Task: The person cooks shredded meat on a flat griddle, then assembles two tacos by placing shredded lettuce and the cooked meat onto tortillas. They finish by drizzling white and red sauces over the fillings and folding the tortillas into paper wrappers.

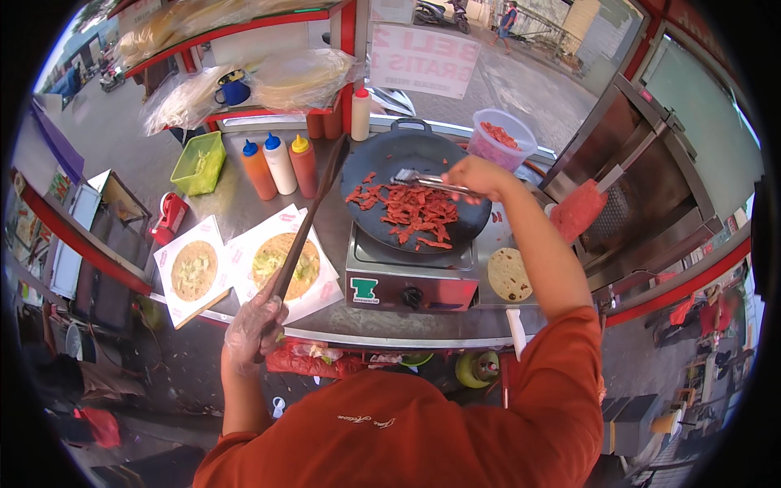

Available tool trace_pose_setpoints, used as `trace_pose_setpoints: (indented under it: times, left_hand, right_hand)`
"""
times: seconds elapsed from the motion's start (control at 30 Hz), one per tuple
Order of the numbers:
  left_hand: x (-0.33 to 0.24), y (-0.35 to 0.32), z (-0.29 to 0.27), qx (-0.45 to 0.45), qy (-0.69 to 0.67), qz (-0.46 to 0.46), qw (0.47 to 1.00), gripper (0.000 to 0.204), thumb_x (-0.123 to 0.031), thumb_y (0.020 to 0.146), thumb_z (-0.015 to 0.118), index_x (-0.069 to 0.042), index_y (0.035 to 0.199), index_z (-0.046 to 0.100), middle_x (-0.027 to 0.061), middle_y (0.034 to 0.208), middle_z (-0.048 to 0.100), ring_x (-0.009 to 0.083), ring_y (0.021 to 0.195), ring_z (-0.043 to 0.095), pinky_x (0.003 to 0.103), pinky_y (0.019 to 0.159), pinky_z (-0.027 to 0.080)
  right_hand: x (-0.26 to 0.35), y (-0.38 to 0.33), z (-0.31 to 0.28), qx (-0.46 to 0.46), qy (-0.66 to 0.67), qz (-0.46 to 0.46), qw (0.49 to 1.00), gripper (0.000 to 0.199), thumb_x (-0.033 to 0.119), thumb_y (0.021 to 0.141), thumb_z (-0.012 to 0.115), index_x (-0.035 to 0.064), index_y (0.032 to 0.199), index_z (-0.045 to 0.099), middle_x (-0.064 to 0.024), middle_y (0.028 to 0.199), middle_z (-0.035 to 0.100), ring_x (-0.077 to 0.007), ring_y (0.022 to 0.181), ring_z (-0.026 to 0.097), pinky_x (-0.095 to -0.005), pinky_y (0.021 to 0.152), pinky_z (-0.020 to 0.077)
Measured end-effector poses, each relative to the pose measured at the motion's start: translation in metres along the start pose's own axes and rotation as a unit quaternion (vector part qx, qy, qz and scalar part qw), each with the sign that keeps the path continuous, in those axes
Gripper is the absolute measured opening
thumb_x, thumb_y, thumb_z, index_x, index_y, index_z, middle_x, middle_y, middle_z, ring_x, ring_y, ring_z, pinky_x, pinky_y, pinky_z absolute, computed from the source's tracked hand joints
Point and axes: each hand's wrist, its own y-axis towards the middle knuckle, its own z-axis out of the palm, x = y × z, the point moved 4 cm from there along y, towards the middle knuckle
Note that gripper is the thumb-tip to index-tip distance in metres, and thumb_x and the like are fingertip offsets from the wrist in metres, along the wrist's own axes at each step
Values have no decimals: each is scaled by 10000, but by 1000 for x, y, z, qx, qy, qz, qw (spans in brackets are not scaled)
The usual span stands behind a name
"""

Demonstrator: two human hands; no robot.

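Note:
My left hand (pixel 252 329), in a clear plastic glove, grips the lower end of a long dark stick-like utensil (pixel 299 244). It slants up and away, passing over a flatbread with shredded greens (pixel 307 264) on white paper. A second topped flatbread (pixel 194 272) lies to its left. My right hand (pixel 478 176) is closed on metal tongs (pixel 431 180), whose tips point left over a black wok (pixel 370 163). Reddish meat strips (pixel 419 213) are heaped in the wok, below the tongs. The wok sits on a metal gas stove (pixel 411 272).
Three squeeze bottles (pixel 278 165) and a green basket (pixel 200 163) stand back left, near a red tape dispenser (pixel 169 218). A tub of meat (pixel 503 140) is behind the wok. At right are a plain flatbread (pixel 509 273) and a vertical grill with a meat cone (pixel 578 211).

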Motion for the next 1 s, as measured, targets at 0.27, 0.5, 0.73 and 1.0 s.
trace_pose_setpoints:
  times: [0.27,0.5,0.73,1.0]
  left_hand:
    - [24,9,6,49,3,-44,998,735,-314,1046,630,-110,1689,337,-29,883,486,33,511,348,204,430,277]
    - [17,32,34,165,2,-99,981,743,-316,1056,623,-176,1710,300,-24,903,492,49,526,375,204,446,311]
    - [-1,29,8,111,59,-58,990,673,-202,1074,550,-137,1701,315,-14,924,500,50,523,368,211,445,317]
    - [16,37,41,81,116,-44,989,671,-197,1092,537,-147,1712,283,-15,902,489,64,525,374,226,458,341]
  right_hand:
    - [-34,-105,-62,-70,3,98,993,361,413,1044,678,69,970,760,-26,755,717,-67,490,532,-247,421,366]
    - [-17,-95,-7,-251,-144,-82,954,378,349,951,801,104,1238,774,-62,819,727,-186,623,651,-357,617,537]
    - [16,-173,37,-322,-460,-56,826,473,270,870,826,113,1296,691,-134,1112,727,-345,1053,701,-477,847,565]
    - [21,-182,128,-330,-182,-124,918,399,339,961,753,83,1266,732,-163,1039,725,-385,927,725,-495,809,573]
